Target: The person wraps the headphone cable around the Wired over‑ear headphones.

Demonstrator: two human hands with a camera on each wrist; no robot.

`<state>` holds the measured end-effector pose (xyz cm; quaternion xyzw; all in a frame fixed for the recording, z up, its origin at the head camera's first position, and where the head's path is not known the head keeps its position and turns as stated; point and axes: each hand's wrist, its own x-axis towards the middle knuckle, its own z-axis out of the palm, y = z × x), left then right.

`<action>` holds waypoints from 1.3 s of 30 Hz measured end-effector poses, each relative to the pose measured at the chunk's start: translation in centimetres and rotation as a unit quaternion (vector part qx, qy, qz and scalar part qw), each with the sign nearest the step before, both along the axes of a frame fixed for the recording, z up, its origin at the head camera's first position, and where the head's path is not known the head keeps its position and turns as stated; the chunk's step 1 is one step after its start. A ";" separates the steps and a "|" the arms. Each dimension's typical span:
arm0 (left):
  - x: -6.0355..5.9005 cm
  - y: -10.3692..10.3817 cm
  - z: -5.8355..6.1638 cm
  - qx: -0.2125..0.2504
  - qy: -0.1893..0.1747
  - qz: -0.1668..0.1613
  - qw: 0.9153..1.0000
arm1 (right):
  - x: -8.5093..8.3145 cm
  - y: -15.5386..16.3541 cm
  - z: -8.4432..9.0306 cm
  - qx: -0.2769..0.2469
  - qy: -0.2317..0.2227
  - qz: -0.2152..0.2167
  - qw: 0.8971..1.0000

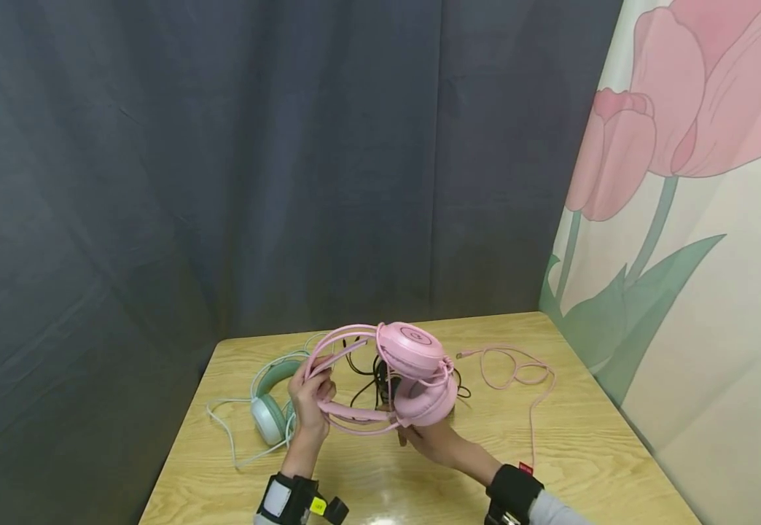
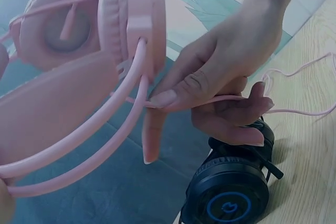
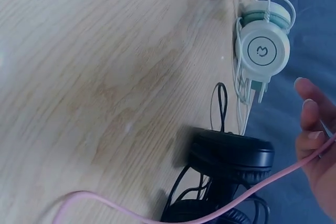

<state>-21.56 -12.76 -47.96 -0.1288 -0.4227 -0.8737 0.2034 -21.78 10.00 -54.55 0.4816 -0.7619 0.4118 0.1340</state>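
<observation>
The left hand (image 1: 308, 408) grips the pink headphones' (image 1: 413, 372) band; the right hand (image 1: 436, 441) pinches their pink cord (image 2: 231, 99) (much still loose on the counter (image 1: 584, 445)).

A light wooden table (image 1: 577, 437) bears mint-green headphones (image 1: 269, 408), black headphones (image 3: 231, 158) and a pink cable (image 1: 518, 372).

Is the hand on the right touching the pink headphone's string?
Touching. The left wrist view shows the right hand pinching the thin pink cable between thumb and fingers, beside the pink headphones.
</observation>
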 end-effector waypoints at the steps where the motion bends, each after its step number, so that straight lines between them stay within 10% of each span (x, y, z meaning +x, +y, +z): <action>1: 0.0 0.0 0.0 -0.001 -0.005 0.010 1.000 | -0.1 0.0 -0.3 0.019 -0.006 -0.016 1.000; 10: 0.1 0.2 0.0 -0.017 -0.076 0.099 0.992 | 0.1 -0.5 -0.3 0.150 -0.003 -0.109 0.983; 18: 0.1 -0.2 -0.3 -0.056 -0.146 0.188 0.970 | 0.4 0.3 -0.1 0.162 0.025 -0.125 0.979; 39: -0.1 -1.6 -1.4 -0.098 -0.220 0.248 0.938 | -0.5 3.9 1.1 0.167 0.088 -0.129 0.974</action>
